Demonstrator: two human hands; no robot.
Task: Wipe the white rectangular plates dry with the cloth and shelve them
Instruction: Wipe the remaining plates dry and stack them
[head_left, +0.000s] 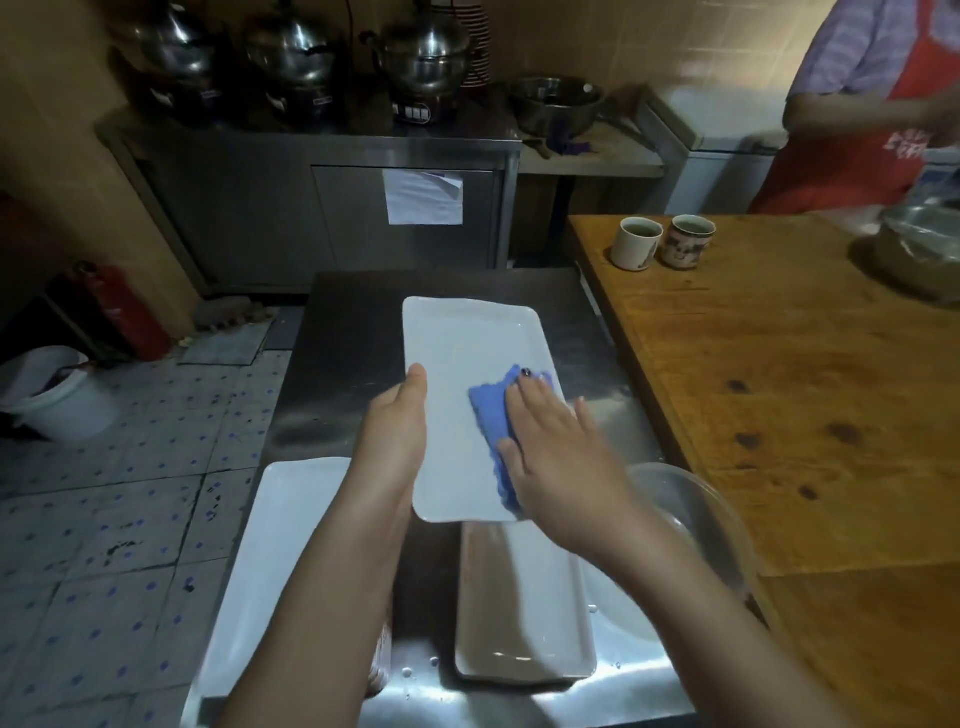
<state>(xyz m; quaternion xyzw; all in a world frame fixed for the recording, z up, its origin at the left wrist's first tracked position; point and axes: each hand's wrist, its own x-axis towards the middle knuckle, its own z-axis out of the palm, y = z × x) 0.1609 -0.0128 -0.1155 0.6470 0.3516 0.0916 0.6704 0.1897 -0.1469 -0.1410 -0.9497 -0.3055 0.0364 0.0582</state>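
Observation:
My left hand (397, 415) grips the left edge of a white rectangular plate (462, 343), holding it above the steel table (343, 332). My right hand (556, 457) presses a blue cloth (491, 415) flat against the plate's right side. A second white plate (275, 545) lies on the table at the left, partly under my left forearm. A third plate (524, 618) rests below the held one, near the table's front, with water drops around it.
A clear plastic bowl (691, 514) sits at the table's right edge. To the right is a wooden table (805, 389) with two mugs (636, 243) and a foil-covered bowl (919, 254). A person in a red apron (893, 104) stands behind it. On the floor at left stand a white bucket (57, 395) and a fire extinguisher (122, 312).

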